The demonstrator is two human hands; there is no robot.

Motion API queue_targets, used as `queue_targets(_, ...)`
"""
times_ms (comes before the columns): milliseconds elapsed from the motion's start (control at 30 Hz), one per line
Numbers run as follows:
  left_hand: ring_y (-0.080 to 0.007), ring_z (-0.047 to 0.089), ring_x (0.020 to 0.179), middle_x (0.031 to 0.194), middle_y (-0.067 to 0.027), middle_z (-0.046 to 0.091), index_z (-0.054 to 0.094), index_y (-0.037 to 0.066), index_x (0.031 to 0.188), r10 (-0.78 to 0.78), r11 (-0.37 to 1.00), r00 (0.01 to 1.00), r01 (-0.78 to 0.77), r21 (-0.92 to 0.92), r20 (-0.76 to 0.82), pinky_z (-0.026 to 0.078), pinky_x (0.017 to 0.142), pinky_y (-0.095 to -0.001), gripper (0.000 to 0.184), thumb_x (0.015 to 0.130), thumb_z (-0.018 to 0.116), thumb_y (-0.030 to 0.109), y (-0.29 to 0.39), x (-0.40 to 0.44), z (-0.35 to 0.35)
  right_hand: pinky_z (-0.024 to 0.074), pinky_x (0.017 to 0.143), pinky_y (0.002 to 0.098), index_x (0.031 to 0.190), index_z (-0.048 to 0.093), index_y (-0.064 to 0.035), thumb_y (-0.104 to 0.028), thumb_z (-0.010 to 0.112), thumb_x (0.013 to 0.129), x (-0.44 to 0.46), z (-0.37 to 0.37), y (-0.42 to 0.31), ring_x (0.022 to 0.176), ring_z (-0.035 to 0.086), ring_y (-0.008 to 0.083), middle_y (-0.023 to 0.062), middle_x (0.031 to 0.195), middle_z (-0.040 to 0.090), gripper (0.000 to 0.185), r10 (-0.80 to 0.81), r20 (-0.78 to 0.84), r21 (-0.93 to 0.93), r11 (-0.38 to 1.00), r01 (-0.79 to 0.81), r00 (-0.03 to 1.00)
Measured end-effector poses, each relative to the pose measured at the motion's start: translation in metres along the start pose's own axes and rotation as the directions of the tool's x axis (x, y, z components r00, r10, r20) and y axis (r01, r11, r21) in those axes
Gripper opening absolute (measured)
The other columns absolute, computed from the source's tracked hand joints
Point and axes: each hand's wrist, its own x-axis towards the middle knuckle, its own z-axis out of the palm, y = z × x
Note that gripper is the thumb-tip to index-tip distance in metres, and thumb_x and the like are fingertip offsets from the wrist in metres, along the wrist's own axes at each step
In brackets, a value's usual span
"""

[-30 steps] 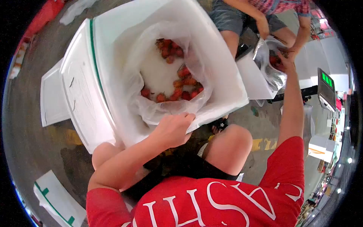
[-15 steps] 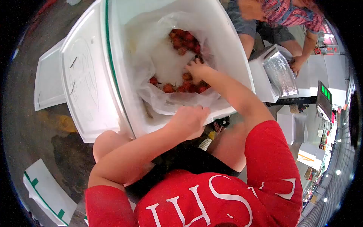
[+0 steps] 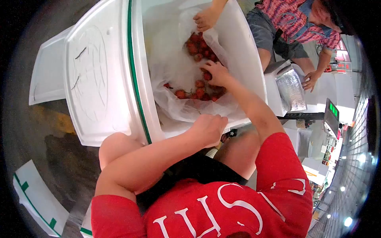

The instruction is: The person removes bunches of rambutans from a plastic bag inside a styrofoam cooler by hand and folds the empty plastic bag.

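Red round fruits, likely lychees or rambutans, lie in two clusters inside a clear plastic bag. The bag lines a white foam box in front of me. Reaching into the bag, my right hand has its fingers curled around a red fruit between the clusters. My left hand is closed at the box's near rim, beside the bag's edge; what its fingers hold is hidden. Another person's hand is at the bag's far side, above the farther cluster.
A white foam lid leans left of the box, with another white panel behind it. At right, a seated person's hand is by a silver-lined box. A scale display stands nearby. A green-taped panel lies lower left.
My right hand's fingers have closed around a fruit. Another person's hand has come in at the bag's far side. The view has shifted slightly; my left hand stays at the near rim.
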Motion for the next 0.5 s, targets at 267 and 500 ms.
queue_targets(267,-0.0354,0.065,0.079,0.087,-0.0174,0.064,0.056,0.002,0.099,0.012,1.0,1.0,-0.012,0.026,0.007,0.051,0.069,-0.0473,0.031,0.073,0.065,0.017,0.004,-0.003,-0.01,0.0565,0.071,0.0316,0.134,0.042,-0.0203,-0.006,0.072,0.077,-0.068,-0.128,0.018,0.096,0.06,0.0206,0.0062,0.116,0.054,0.066,0.247,-0.212,0.977,0.078,0.199,0.946)
queue_targets(500,-0.0358,0.064,0.081,0.087,-0.0161,0.064,0.058,0.005,0.093,0.012,0.993,1.0,-0.012,0.118,-0.003,0.051,0.072,-0.0454,0.018,0.077,0.058,0.011,0.009,-0.004,-0.006,0.0578,0.062,0.033,0.141,0.032,-0.0194,-0.015,0.066,0.082,-0.115,-0.173,0.027,0.106,0.061,0.0309,0.0138,0.129,0.051,0.068,0.047,-0.436,0.862,-0.265,0.432,0.899)
